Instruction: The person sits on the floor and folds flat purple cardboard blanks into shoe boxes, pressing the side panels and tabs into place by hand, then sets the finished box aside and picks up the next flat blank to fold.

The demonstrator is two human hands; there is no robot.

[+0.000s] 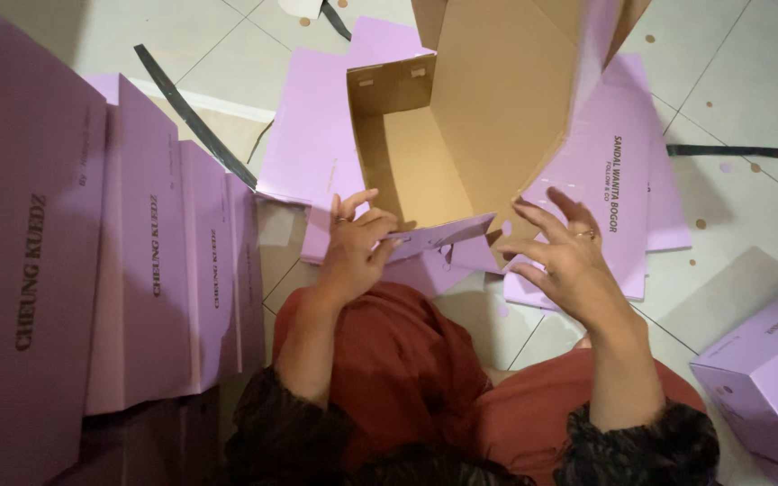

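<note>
Red-clad lap (pixel 407 369) sat closest to camera, dark sleeves at both wrists. Above it, half-folded lilac box (pixel 461 135) stood on tiled floor (pixel 740 81), brown inside showing. Left hand (pixel 357 247) pinched box's near flap (pixel 438 236) between curled fingers. Right hand (pixel 569 252) hovered just beside flap, fingers spread wide, holding nothing. Flat lilac sheets (pixel 619 171) lay beneath. Finished boxes (pixel 146 252) stacked left; another box (pixel 767 378) right.
</note>
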